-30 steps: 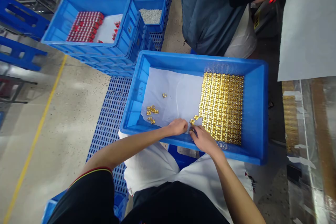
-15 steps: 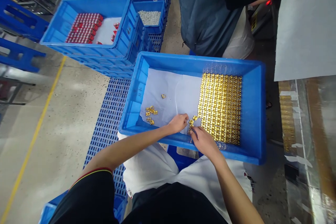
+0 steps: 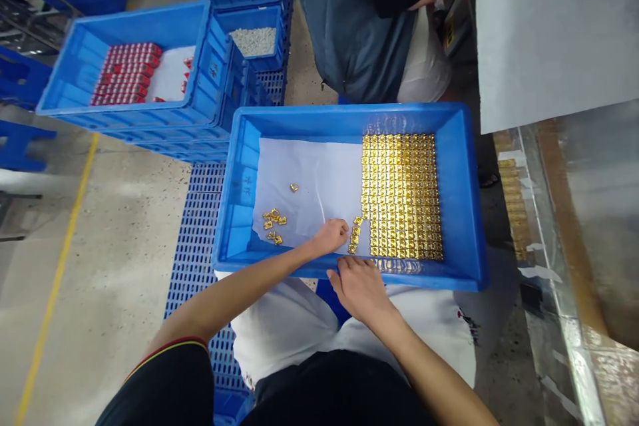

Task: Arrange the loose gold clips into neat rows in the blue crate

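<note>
A blue crate (image 3: pixel 349 113) lies across my lap, lined with white paper (image 3: pixel 309 166). Tight rows of gold pieces (image 3: pixel 399 193) cover its right part. A short column of gold pieces (image 3: pixel 355 237) stands slightly apart, left of the rows. My left hand (image 3: pixel 333 235) is just left of that column, fingers curled; what they hold, if anything, is hidden. My right hand (image 3: pixel 360 285) rests at the crate's near rim below the column, fingers spread. Loose gold pieces (image 3: pixel 273 218) lie on the paper at the left, with a single one (image 3: pixel 294 187) above them.
At the upper left, a stacked blue crate (image 3: pixel 200 46) holds red pieces (image 3: pixel 127 73). Behind it, a blue bin (image 3: pixel 277 33) contains whitish bits. Another person (image 3: pixel 349 26) is beyond my crate. A worktable (image 3: pixel 564 279) with a white sheet (image 3: pixel 554 40) stands at the right.
My right hand has moved down from the small gold pieces to the near rim, its fingers spreading. Those pieces now form a straighter column. The whole view has shifted.
</note>
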The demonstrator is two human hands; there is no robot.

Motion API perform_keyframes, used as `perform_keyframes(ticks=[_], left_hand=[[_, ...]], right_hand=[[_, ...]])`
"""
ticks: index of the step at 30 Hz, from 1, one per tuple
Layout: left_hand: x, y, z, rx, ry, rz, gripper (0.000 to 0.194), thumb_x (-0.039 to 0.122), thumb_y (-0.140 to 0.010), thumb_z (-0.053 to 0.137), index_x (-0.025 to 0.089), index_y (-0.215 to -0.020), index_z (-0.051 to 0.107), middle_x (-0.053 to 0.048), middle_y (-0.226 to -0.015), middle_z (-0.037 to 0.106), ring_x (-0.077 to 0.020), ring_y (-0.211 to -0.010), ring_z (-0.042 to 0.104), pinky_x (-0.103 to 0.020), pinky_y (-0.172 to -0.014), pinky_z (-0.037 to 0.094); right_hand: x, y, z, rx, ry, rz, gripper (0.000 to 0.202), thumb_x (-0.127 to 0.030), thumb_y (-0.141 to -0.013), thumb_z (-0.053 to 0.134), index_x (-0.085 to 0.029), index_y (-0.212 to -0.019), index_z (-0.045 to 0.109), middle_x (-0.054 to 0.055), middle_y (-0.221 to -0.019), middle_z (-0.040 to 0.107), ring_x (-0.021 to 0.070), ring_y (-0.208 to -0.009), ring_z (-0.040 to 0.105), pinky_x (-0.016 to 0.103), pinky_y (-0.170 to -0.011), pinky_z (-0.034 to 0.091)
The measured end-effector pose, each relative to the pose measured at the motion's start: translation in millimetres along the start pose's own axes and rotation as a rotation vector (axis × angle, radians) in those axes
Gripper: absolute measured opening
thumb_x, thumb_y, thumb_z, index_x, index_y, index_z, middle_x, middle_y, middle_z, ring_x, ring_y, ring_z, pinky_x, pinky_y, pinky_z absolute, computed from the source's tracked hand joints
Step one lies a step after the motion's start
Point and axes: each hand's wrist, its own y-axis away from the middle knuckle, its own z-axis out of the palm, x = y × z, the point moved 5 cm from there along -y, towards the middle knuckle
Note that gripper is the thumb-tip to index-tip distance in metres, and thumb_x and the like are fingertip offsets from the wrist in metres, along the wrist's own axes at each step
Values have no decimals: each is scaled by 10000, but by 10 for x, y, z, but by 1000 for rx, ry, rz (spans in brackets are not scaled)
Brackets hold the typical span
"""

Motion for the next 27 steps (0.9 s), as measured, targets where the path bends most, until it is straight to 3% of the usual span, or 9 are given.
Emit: perform_keyframes(ticks=[5,12,21,27], left_hand=[[-110,36,158,-168,333,-198,158,117,-792,531,138,-870,667,-20,-719,716,-137,-725,707,-227,-719,570],[-143,9,279,-172,514,-355,186,53,-846,468,139,-879,630,-18,-745,722,-98,-656,692,-234,-740,578],[-134,-29,331,-226,606,-351,145,73,-854,512,148,-830,634,-26,-776,729,-124,-727,708,-290,-818,576],[-182,-142,146,6,609,-268,109,109,-879,536,133,-919,634,-39,-824,711,-101,-716,696,-278,-812,582]], right_hand=[[-74,-158,40,-96,-19,14,508,-411,-1020,322,-75,-1107,693,207,-1074,720,315,-1044,669,408,-879,452],[-3,-257,35,-123,-53,54,617,-489,-1011,298,-62,-1059,740,241,-1063,726,327,-1034,683,419,-884,469],[103,-272,-42,-165,-104,163,618,-524,-989,360,-44,-1118,726,244,-1120,712,332,-1107,656,425,-950,442],[134,-282,-51,-168,-90,153,605,-504,-1012,308,-97,-1054,754,214,-1032,742,299,-1016,698,400,-883,480]])
